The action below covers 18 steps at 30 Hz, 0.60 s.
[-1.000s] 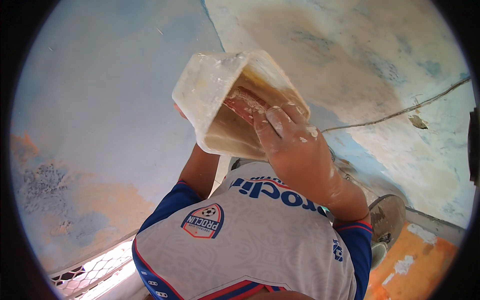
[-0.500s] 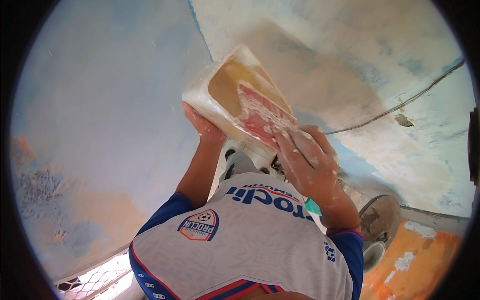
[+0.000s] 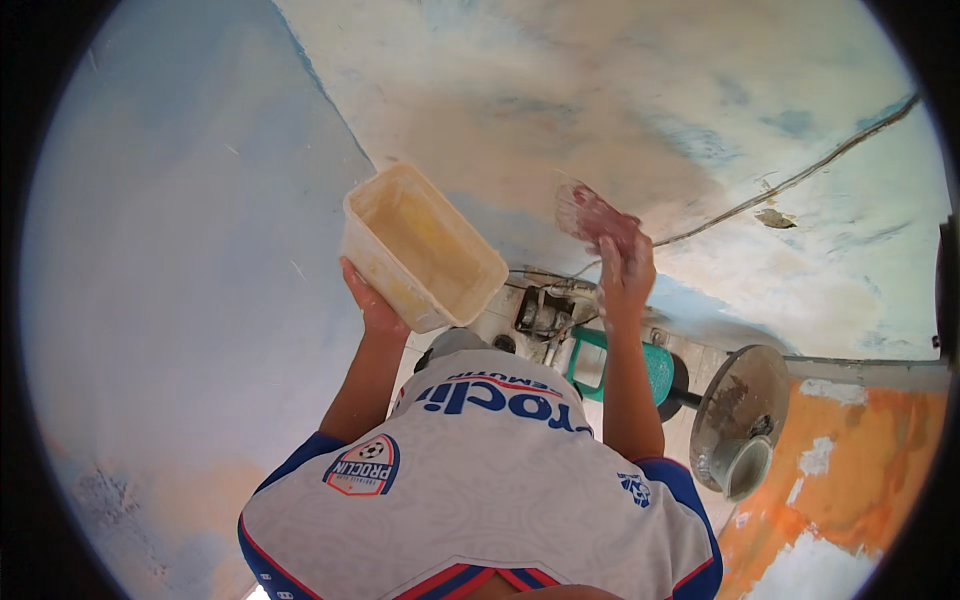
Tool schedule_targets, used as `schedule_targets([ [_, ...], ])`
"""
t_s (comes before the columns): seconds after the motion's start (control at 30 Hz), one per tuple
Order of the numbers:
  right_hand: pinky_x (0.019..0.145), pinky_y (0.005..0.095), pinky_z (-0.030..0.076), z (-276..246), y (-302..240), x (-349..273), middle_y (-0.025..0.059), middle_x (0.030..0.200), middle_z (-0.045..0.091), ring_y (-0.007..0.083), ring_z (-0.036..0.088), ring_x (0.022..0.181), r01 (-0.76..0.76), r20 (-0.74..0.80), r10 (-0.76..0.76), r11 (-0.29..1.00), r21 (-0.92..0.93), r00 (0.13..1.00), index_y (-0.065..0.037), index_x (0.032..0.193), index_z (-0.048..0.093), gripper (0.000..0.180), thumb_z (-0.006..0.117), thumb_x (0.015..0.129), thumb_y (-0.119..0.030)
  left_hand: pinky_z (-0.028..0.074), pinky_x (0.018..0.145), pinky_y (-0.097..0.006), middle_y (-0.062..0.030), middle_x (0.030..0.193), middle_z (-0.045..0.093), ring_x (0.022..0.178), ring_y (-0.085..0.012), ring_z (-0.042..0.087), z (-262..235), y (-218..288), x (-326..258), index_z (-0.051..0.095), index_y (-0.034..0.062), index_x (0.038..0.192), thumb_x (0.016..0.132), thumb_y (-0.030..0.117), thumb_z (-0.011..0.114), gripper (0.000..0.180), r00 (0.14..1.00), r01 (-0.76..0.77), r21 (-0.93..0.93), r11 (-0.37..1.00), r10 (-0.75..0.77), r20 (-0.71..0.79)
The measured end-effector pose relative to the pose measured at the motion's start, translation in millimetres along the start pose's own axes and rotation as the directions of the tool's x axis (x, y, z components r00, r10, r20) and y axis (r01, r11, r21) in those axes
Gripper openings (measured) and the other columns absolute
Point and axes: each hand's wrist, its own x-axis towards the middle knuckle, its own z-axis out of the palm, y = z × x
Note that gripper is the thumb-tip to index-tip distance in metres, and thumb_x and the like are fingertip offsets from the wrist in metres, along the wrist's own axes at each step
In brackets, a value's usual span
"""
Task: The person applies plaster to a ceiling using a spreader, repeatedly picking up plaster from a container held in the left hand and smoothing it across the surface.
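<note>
My left hand (image 3: 376, 305) grips the lower left side of a rectangular cream plastic tub (image 3: 388, 275). The tub tilts with its mouth toward me; a thin yellowish-white smear coats the inside. To the right and apart from it, my right hand (image 3: 628, 275) is closed on a flat red putty spreader (image 3: 598, 214). Pale paste streaks the spreader, which is raised close to the patchy cream wall (image 3: 620, 110). White spots of paste show on my fingers.
A dark cable (image 3: 790, 186) runs across the wall at right. Below stand a pump-like machine (image 3: 543, 314), a green plastic stool (image 3: 655, 372) and a round stained tabletop (image 3: 728, 405) bearing a pale pot (image 3: 747, 470). A bluish wall (image 3: 200, 230) borders the left.
The spreader has come out of the tub and moved up and right toward the wall. The tub has moved a little left and down, and the two hands are now apart.
</note>
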Motion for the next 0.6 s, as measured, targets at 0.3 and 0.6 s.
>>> schedule_targets([
  [0.3, 0.078, 0.0303, 0.057, 29, 103, 17, 0.0138, 0.098, 0.072, 0.0166, 0.070, 0.083, 0.023, 0.168, 0.010, 0.981, -0.190, 0.986, 0.005, 0.118, 0.063, 0.023, 0.064, 0.096, -0.004, 0.045, 0.109, -0.047, -0.0072, 0.149, 0.048, 0.133, -0.0289, 0.050, 0, -26, -65, 0.039, 0.0156, 0.151, 0.101, 0.066, 0.032, 0.071, 0.989, -0.048, 0.049, 0.998, 0.054, -0.137],
  [0.6, 0.070, 0.0291, 0.056, -48, 91, 43, 0.0109, 0.099, 0.073, 0.0161, 0.069, 0.078, -0.091, -0.160, 0.095, 0.995, 0.028, 0.983, 0.002, 0.116, 0.063, 0.019, 0.061, 0.098, -0.003, 0.044, 0.110, -0.045, -0.0072, 0.150, 0.046, 0.134, -0.0285, 0.049, 15, -39, -63, 0.038, 0.0165, 0.152, 0.099, 0.072, 0.028, 0.078, 0.960, 0.016, 0.137, 0.990, 0.023, -0.280],
])
